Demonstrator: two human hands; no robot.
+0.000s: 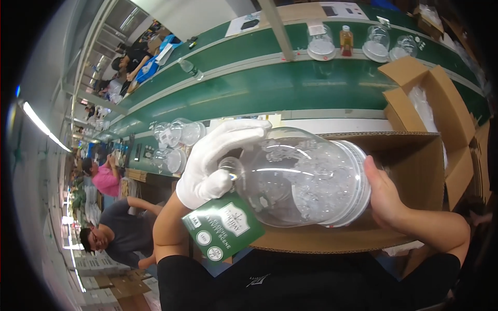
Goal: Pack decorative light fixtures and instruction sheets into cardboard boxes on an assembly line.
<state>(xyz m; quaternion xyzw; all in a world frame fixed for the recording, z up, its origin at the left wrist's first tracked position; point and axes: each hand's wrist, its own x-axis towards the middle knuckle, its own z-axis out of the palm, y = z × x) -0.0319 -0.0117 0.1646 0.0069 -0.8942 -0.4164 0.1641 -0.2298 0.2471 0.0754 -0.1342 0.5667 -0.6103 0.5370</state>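
Observation:
A clear dome-shaped cloche (pixel 280 181) lies on its side between my hands, with white, snow-like filling inside toward its pale round base. My left hand (pixel 210 160), in a white glove, is closed around the knob end, its fingers stretched along the dome. At the other end, my bare right hand (pixel 386 197) supports the base with palm and fingers, partly hidden behind it. From the knob hangs a green printed tag (pixel 225 228). Beneath and behind the cloche is an open cardboard carton (pixel 415 160); the cloche covers much of its inside.
More cloches (pixel 179 133) stand on the green bench at left, others (pixel 321 44) on the far line beside an amber bottle (pixel 346 41). A second open carton (pixel 415 98) holds plastic wrapping. A clear bottle (pixel 190 69) lies farther left. Co-workers (pixel 127 225) are at the left.

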